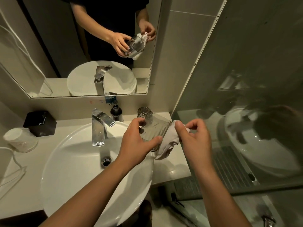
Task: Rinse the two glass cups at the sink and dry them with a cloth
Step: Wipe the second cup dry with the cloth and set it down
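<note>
Left hand (139,138) fingers wrap the tilted glass cup (153,130); right hand (195,136) fingers pinch the soft cloth (168,141). Wet glass is probably slippery, fragile: grip the wall.

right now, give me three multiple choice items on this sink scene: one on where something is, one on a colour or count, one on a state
1. Where does the second glass cup stand?
A. in the basin
B. on the counter by the back wall, behind the hands
C. on the black box

2. What colour is the cloth?
A. white
B. dark blue
C. red

3. What is the state of the faucet?
A. running hard
B. no water running from it
C. covered by the cloth

Answers:
1 B, it stands at the wall right of the soap bottle.
2 A, the cloth pinched in the right hand looks white against the glass cup that the left hand holds.
3 B, no stream shows below the spout over the basin.
</note>
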